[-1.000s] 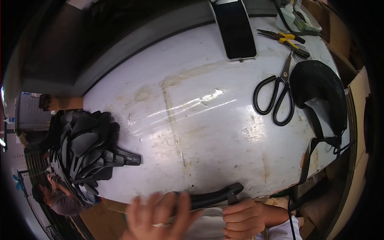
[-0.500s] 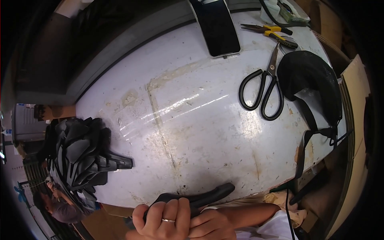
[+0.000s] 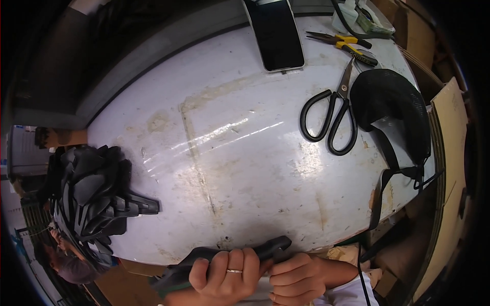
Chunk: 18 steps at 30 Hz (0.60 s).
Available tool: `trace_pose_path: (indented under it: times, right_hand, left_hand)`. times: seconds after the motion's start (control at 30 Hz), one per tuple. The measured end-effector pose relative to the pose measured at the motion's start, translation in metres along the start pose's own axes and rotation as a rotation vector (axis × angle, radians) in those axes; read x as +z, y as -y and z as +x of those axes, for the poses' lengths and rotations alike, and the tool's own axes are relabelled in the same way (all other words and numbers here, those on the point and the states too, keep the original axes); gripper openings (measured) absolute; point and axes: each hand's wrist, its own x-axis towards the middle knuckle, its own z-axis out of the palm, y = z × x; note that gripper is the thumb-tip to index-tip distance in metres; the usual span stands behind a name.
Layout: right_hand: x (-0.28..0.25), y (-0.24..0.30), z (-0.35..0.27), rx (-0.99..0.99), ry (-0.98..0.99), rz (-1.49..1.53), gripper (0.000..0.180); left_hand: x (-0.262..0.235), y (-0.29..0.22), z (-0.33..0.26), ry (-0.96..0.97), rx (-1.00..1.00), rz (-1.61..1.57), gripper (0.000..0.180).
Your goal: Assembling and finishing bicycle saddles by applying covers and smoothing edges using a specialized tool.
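Note:
My left hand [image 3: 227, 275], with a ring on one finger, is wrapped round a black curved piece [image 3: 275, 246] at the table's near edge. The piece is smooth and flexible-looking; its broad part extends left past my knuckles and its narrow end points right. Close beside it, my right hand [image 3: 297, 279] is closed with curled fingers near the narrow end. What the right fingers grip, if anything, is hidden. A pile of similar black pieces [image 3: 94, 191] lies at the table's left.
On the white table [image 3: 245, 168] lie black-handled scissors [image 3: 337, 109], yellow-and-black pliers [image 3: 347, 43], a phone [image 3: 278, 38] and a black mesh item with straps [image 3: 393, 112]. A small bottle [image 3: 345, 15] stands at the far right. Cardboard [image 3: 449, 132] borders the right side. Another person [image 3: 76, 265] is at lower left.
My right hand has moved right, away from my left hand. My left hand has also shifted slightly right, and the black piece's narrow end has tilted. The whole view has shifted a little.

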Motion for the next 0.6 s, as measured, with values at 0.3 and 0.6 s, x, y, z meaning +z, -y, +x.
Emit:
trace_pose_path:
  times: [0.3,0.6]
  right_hand:
    - [-0.015,0.017,-0.014,0.197,-0.05,0.006,0.019]
    - [-0.022,0.053,0.046,1.271,-0.144,0.304,0.047]
  left_hand:
    - [0.005,-0.001,-0.007,-0.103,0.003,0.022,0.045]
    - [-0.015,0.016,-0.041,-0.244,-0.105,-0.155,0.043]
